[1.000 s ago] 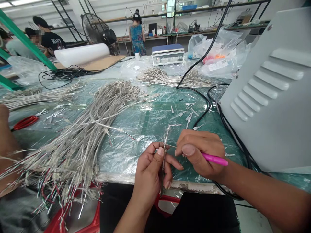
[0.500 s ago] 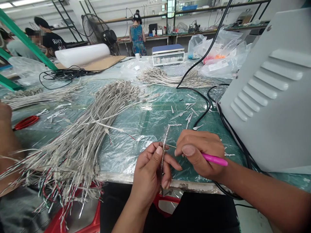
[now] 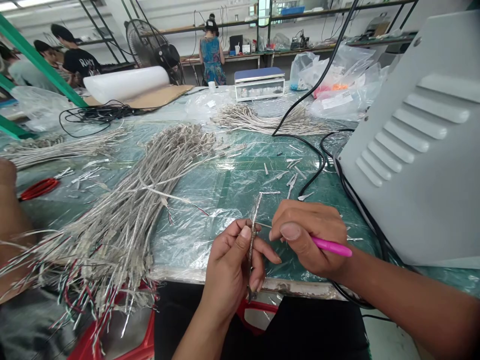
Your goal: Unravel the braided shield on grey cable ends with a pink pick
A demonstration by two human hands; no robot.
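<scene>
Between thumb and fingers, my left hand point(image 3: 234, 260) pinches a short shielded cable point(image 3: 254, 220) upright near the table's front edge. The cable's silvery braid is frayed at the upper end, and a strip of foil bends off to the right from its tip. My right hand point(image 3: 309, 237) is closed around a slim tool with a pink handle point(image 3: 333, 246). Its thin metal tip points left and reaches the braid just above my left fingertips; the tip's exact shape is too small to tell. Left of my hands lies a big bundle of braided cables point(image 3: 165, 170) with bared coloured wires at the near end.
Foil scraps point(image 3: 291, 185) are scattered beyond my right hand. A grey vented machine housing point(image 3: 420, 150) stands on the right, with black cords point(image 3: 318, 155) beside it. Red-handled scissors point(image 3: 40, 189) lie at the left, near another person's arm point(image 3: 11, 225). More cables point(image 3: 270, 120) lie farther back.
My hands, the cable and the pink-handled tool stay almost exactly in place. Only a very slight shift of the view shows at the left.
</scene>
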